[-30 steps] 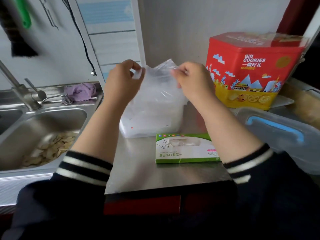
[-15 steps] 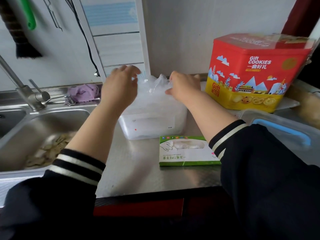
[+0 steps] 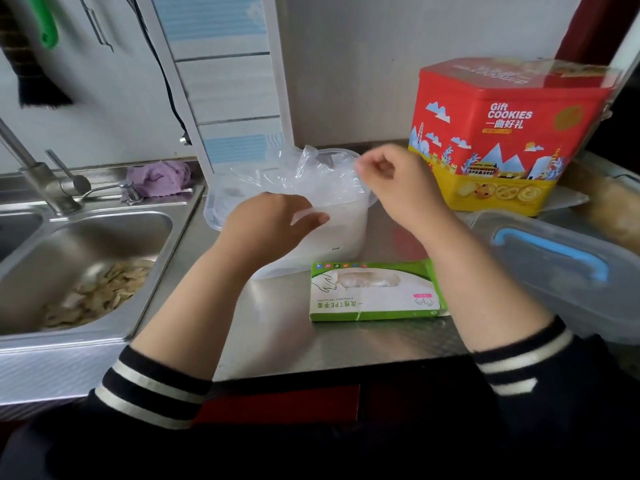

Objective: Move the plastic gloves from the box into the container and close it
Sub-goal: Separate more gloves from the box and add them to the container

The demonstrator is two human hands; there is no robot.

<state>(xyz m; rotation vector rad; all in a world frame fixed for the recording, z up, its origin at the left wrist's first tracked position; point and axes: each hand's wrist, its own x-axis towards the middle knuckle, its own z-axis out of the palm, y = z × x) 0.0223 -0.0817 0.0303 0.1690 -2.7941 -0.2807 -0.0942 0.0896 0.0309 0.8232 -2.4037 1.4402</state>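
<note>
The white translucent container (image 3: 346, 233) stands on the steel counter with the crumpled clear plastic gloves (image 3: 308, 174) sticking up out of its open top. My left hand (image 3: 273, 226) grips the container's front rim, thumb on the outer wall. Over the right rim, my right hand (image 3: 394, 181) has curled fingers, and its fingertips pinch the gloves' right edge. The green glove box (image 3: 377, 292) lies flat in front of the container. A clear lid with a blue handle (image 3: 554, 258) lies at the right.
A red and yellow cookie tin (image 3: 502, 133) stands behind the right hand. A steel sink (image 3: 86, 265) with scraps in it, a tap (image 3: 41, 181) and a purple cloth (image 3: 159, 178) are on the left. The counter edge (image 3: 329, 362) runs just in front of the box.
The gloves went from held up above the container to pushed down inside it. My left hand dropped to the front rim and my right hand shifted to the right rim.
</note>
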